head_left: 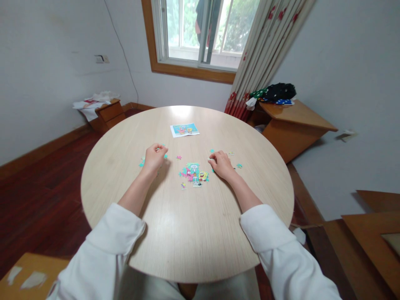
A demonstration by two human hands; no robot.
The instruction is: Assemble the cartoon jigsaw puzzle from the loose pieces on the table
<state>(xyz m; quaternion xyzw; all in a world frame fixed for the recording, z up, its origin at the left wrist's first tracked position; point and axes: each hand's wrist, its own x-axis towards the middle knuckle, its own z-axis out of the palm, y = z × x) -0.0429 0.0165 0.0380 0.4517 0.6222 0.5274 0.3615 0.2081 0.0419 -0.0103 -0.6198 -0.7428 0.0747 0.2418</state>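
A partly joined jigsaw puzzle point(194, 167) with cartoon figures lies mid-table between my hands. My left hand point(154, 158) is closed in a pinch above loose turquoise pieces point(142, 161) left of the puzzle; whatever its fingertips hold is hidden. To the puzzle's right, my right hand point(221, 163) has its fingers bent together low over the table, with a small puzzle piece point(209, 158) showing at the fingertips. A pink piece point(179, 157) lies above the puzzle, and a multicoloured piece point(183, 186) lies below it. Several more pieces point(239, 166) are scattered around my right hand.
The round wooden table point(175, 233) fills the middle of the view. A printed reference picture point(185, 130) lies toward its far side. Beyond are a window, a curtain point(259, 50) and a wooden cabinet point(290, 125) with cloths on top. A cardboard box point(34, 271) stands lower left.
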